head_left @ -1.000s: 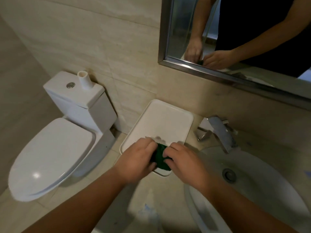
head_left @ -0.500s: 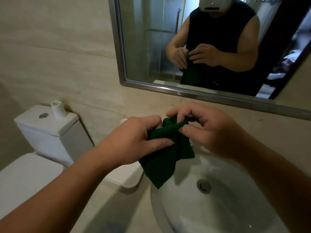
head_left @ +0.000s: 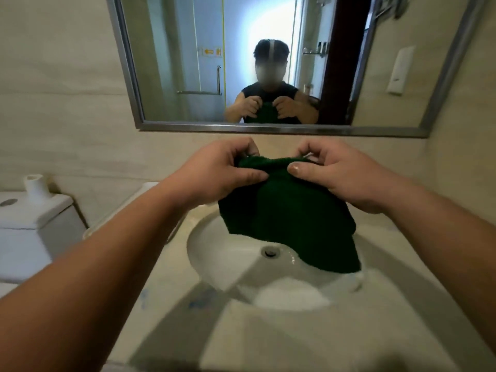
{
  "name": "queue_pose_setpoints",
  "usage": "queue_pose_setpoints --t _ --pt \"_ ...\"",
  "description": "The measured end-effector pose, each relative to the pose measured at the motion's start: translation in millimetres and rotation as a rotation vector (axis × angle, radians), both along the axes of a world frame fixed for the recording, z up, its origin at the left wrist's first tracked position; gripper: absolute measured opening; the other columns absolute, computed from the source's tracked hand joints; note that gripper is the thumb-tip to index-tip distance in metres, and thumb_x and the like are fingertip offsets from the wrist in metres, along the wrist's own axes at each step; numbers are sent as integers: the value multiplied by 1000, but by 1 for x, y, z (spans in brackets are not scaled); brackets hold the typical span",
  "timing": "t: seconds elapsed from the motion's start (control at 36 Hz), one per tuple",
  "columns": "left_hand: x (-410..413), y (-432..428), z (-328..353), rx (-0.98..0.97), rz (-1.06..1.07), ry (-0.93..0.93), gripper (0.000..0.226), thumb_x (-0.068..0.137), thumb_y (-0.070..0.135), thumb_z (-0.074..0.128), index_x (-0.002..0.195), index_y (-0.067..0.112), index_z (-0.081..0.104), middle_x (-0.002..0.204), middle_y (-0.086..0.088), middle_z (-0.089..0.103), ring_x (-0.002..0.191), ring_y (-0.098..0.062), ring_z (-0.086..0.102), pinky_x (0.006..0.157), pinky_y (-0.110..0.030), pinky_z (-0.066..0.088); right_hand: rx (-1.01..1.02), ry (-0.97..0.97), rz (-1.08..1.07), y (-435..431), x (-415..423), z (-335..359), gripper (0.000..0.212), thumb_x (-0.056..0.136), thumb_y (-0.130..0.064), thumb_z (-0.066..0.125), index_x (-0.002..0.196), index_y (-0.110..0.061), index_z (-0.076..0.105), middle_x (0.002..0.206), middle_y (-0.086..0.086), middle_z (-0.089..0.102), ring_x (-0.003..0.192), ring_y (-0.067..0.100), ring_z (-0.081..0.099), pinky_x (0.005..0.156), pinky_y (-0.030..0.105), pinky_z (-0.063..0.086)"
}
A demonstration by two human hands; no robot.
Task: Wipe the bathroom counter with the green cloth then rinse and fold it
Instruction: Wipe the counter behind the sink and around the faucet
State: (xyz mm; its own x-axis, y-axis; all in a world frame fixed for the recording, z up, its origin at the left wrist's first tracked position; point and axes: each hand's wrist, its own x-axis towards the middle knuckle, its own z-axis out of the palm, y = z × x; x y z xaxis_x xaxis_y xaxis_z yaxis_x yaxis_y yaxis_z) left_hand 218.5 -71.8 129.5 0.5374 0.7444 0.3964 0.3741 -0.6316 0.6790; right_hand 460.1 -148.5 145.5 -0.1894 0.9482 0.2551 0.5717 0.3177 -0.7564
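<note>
Head view: my left hand (head_left: pixel 220 170) and right hand (head_left: pixel 341 173) pinch the green cloth's (head_left: pixel 290 218) top edge, cloth hanging below them over the sink (head_left: pixel 214 253).

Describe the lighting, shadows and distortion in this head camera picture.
Head view: dim overall, the brightest patch a backlit glow in the steel-framed wall mirror; both forearms throw broad shadows across the beige stone counter and the white round sink basin; the dark green cloth, pinched by the left hand and right hand, reads nearly black; the wide-angle lens splays the mirror's sides.
</note>
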Motion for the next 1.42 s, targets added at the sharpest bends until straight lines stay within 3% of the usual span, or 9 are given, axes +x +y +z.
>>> queue_pose_setpoints --t 0.22,0.39,0.53,0.72,0.86,0.97,1.17,1.33,1.42 --pt "21 -73 19 0 -22 63 21 87 25 86 81 32 67 66 12 67 61 -3 62 59 -31 48 -149 -346 -184 -111 39 20 16 87 -42 81 91 -28 74 86 -4 77 81 15 74 74 39 58" --pt "33 -100 28 -63 -102 79 24 84 19 89 79 27 67 71 5 68 67 -10 63 64 -33 48 -354 -398 -236 -163 76 33 18 94 -36 75 107 -24 79 96 -1 82 90 19 79 92 45 61" --pt "38 -108 30 -187 -122 105 21 88 21 84 84 16 65 68 3 67 63 -10 63 57 -28 47 -397 -187 -286 -186 100 27 33 101 -35 66 114 -6 73 104 16 78 89 33 73 86 46 56" --pt "63 -118 18 -477 -24 131 17 99 24 72 105 9 69 100 -15 77 94 -33 73 78 -44 57 -405 166 -439 -194 104 16 29 103 -35 64 112 -10 73 92 11 82 78 25 79 61 33 59" --pt "102 -137 6 -601 75 87 23 103 23 61 114 3 69 104 -21 80 97 -39 78 83 -47 67 -359 255 -588 -183 90 9 27 102 -29 65 113 -5 72 94 16 81 92 35 78 78 50 66" --pt "130 -152 0 -762 -38 -73 30 107 23 54 119 0 69 104 -20 81 97 -33 78 88 -46 66 -318 326 -605 -175 76 7 26 102 -24 63 115 -3 70 88 15 79 74 28 77 54 36 61" --pt "165 -161 -18 -947 -287 -329 56 108 54 45 134 10 66 122 -16 78 114 -30 75 102 -51 58 -238 154 -363 -186 60 0 28 99 -41 64 115 -21 76 110 6 78 99 27 76 81 46 66" --pt "179 -165 -46 -941 -257 -503 35 102 16 53 123 -8 69 105 -20 75 90 -29 75 73 -34 64 -59 -20 -358 -207 76 -18 21 95 -40 71 115 -36 75 107 -13 75 102 6 70 89 35 61" --pt "191 -171 -52 -1115 -275 -626 28 104 14 50 111 -5 70 93 -19 75 71 -24 75 59 -32 64 -6 -215 -460 -206 85 -41 64 78 -57 80 135 -39 56 126 -16 59 117 6 59 100 37 52"
